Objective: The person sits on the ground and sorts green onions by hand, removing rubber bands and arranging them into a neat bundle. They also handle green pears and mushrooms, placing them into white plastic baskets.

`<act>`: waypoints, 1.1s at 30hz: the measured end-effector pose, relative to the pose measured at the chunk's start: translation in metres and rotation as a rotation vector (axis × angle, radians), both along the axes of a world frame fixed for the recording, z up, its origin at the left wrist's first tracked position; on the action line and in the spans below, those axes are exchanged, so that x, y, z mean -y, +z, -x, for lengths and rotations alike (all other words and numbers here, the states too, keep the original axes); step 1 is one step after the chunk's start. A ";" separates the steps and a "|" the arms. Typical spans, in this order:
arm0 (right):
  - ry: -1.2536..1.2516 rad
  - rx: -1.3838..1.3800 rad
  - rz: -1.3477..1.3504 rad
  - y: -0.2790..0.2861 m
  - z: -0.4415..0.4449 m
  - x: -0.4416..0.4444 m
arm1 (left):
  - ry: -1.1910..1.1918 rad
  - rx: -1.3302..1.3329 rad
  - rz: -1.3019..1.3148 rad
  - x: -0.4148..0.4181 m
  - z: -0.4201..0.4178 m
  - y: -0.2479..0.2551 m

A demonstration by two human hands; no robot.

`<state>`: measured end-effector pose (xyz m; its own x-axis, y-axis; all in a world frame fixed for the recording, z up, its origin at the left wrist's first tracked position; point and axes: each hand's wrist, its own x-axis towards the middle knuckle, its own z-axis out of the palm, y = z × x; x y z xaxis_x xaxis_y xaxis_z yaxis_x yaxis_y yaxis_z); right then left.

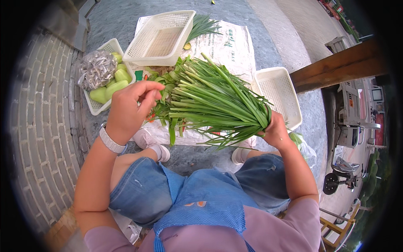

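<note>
In my right hand (274, 132) is a large bunch of garlic chives (214, 97), gripped around its gathered leaf end. The pale cut stems fan out to the left. My left hand (132, 104), with a pale watch band on the wrist, hovers just left of the stem ends. Its fingers are curled and thumb and forefinger are close together; whether a small scrap is between them cannot be made out. Loose green trimmings (168, 82) lie below and beside the stem ends. They rest on a printed white woven sheet (239, 56) on the ground.
A white plastic basket (176, 56) stands beyond the bunch, with more green leaves (201, 26) behind it. Another basket (130, 69) at left holds pale green gourds (116, 88) and a bag of greyish pieces (97, 69). At right are a third basket (277, 91) and a wooden post (340, 67).
</note>
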<state>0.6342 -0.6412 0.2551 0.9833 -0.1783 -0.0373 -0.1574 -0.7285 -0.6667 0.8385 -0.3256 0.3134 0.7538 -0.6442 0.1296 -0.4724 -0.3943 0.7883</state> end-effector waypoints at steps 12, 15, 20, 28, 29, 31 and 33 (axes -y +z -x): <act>0.018 0.021 0.069 0.005 -0.002 -0.012 | -0.162 0.420 -0.076 0.017 0.015 -0.018; 0.015 0.068 0.010 0.007 -0.005 -0.017 | -0.151 0.399 -0.066 0.017 0.014 -0.019; 0.020 0.016 0.000 0.010 -0.005 -0.014 | -0.163 0.184 0.012 0.015 0.012 -0.018; 0.015 0.006 -0.011 0.007 -0.005 -0.015 | -0.115 0.016 0.066 0.015 0.011 -0.018; 0.014 0.026 -0.007 0.007 -0.005 -0.016 | -0.111 0.038 0.060 0.015 0.010 -0.018; 0.014 0.068 -0.001 0.008 -0.007 -0.020 | -0.135 0.085 0.058 0.015 0.010 -0.019; 0.020 0.068 0.006 0.006 -0.007 -0.019 | -0.170 0.111 0.047 0.016 0.010 -0.020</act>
